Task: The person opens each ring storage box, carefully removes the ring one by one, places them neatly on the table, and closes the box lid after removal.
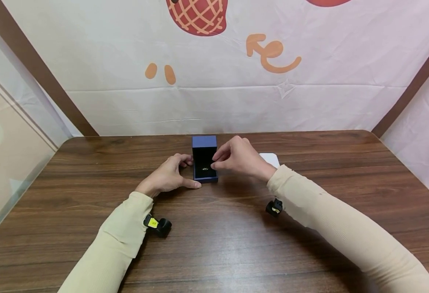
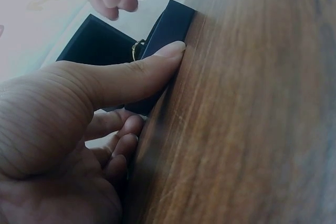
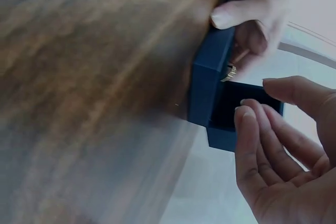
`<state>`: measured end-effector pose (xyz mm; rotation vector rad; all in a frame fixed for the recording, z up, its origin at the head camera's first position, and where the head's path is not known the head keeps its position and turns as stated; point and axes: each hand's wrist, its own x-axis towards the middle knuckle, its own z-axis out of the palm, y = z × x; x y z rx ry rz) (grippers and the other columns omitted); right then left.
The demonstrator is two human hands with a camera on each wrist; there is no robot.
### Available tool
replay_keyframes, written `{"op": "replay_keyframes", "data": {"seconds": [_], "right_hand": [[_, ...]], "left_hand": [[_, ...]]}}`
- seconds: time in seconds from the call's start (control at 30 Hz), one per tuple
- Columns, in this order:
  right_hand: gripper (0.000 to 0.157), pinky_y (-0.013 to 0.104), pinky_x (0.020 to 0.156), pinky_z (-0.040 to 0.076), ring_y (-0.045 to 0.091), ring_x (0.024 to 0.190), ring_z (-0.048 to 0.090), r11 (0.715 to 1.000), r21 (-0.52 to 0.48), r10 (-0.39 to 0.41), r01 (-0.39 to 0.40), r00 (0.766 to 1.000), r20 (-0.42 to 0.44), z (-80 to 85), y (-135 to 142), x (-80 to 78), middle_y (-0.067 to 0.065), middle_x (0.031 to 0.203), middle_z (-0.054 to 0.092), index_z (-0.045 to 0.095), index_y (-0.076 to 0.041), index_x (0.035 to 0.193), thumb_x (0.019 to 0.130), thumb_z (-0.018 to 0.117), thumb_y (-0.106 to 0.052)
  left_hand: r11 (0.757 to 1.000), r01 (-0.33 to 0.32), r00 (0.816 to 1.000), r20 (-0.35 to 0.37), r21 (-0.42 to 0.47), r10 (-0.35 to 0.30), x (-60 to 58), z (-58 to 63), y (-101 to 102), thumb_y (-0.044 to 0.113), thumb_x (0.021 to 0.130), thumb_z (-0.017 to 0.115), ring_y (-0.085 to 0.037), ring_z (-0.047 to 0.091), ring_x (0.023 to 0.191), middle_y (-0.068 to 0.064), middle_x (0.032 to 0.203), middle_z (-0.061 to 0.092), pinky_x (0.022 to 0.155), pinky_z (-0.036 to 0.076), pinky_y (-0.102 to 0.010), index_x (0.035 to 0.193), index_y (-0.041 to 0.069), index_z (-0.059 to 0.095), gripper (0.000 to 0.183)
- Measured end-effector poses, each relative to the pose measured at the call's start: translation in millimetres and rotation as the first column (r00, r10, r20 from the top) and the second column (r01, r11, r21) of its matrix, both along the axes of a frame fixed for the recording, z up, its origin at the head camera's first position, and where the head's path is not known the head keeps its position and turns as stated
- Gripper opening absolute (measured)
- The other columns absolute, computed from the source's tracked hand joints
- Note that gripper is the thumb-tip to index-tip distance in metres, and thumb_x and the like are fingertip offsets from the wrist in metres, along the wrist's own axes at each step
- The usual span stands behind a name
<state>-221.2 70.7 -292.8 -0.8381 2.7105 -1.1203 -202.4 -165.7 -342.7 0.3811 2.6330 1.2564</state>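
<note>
Item 1: jewellery box [image 1: 201, 157], blue outside, black within, lid raised; stands on the desk [image 1: 218, 244], towards its far edge, base flat on the wood. Probably light and stiff-walled, easily pushed askew; best steadied low, by the sides of the base, as pressure on the lid might tip it or strain the hinge

Item 2: ring [image 1: 205, 169], gold-coloured; seated in the base of the box, the upper part of its band showing above the dark insert. Likely very light, hard, smooth and slippery between fingertips; any raised detail would be the delicate part. Best taken by the two sides of the band in a fine pinch, clear of the ornament. Its detail is too small and blurred to tell whether it bears a stone

Item 3: left hand [image 1: 168, 173], holding the box at its left side, thumb along the front face of the base, fingers bent beside it

Item 4: right hand [image 1: 241, 158], at the right of the box; thumb and fingertips a narrow gap apart, nothing between them

Item 5: white object [image 1: 270, 158], on the desk, partly hidden by the right wrist
</note>
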Motion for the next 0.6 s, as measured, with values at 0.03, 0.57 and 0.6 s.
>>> {"op": "replay_keyframes", "data": {"seconds": [0.03,0.57,0.6], "right_hand": [[0.013,0.027,0.071,0.055,0.007,0.077,0.07,1.0,0.002,0.009,-0.009,1.0,0.003,-1.5,-0.9,-0.3,-0.006,0.079,0.075,0.082,-0.008,0.093,0.083,0.084,-0.016],[0.011,0.025,0.068,0.053,0.008,0.076,0.069,0.999,0.019,0.032,-0.033,0.998,0.053,-19.6,-9.2,-8.3,-0.006,0.08,0.075,0.082,-0.01,0.094,0.084,0.084,-0.015],[0.011,0.025,0.068,0.053,0.007,0.076,0.069,0.999,0.022,0.035,-0.036,0.998,0.046,-20.3,-9.9,-8.6,-0.006,0.08,0.075,0.082,-0.01,0.093,0.084,0.084,-0.015]], "left_hand": [[1.0,0.002,1.0,-0.001,-0.001,-0.002,0.0,-0.1,-0.1,0.017,0.076,0.091,-0.038,0.046,0.124,-0.022,0.13,0.052,0.11,0.035,-0.051,0.137,-0.009,0.05,0.079],[1.0,0.02,1.0,-0.007,-0.005,-0.02,0.7,0.8,-1.3,0.017,0.077,0.091,-0.038,0.046,0.124,-0.023,0.13,0.051,0.109,0.035,-0.051,0.139,-0.01,0.048,0.08],[1.0,0.018,1.0,-0.006,-0.004,-0.018,0.6,0.3,-1.5,0.017,0.077,0.091,-0.038,0.046,0.124,-0.022,0.13,0.051,0.109,0.035,-0.051,0.139,-0.01,0.048,0.079]]}}
